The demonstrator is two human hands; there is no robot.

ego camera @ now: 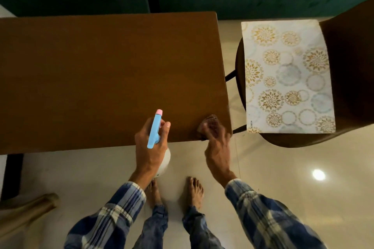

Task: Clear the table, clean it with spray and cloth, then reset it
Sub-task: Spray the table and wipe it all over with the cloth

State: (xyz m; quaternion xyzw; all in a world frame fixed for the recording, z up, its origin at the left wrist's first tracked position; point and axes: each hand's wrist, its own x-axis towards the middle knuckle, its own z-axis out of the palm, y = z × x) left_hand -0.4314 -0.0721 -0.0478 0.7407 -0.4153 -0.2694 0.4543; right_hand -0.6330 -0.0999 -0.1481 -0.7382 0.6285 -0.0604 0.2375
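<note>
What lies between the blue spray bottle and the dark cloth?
Only bare brown wooden tabletop, in the head view, between the pink-tipped blue plastic spray bottle in the left hand and the dark reddish cloth under the right hand.

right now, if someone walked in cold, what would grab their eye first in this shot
The spray bottle, blue head and pink tip, stands out most, gripped by the left hand over the near edge of the brown table. To the right, a pale placemat with gold and blue circles lies on a chair seat. The blurred right hand touches a dark cloth at the table's near right corner.
</note>
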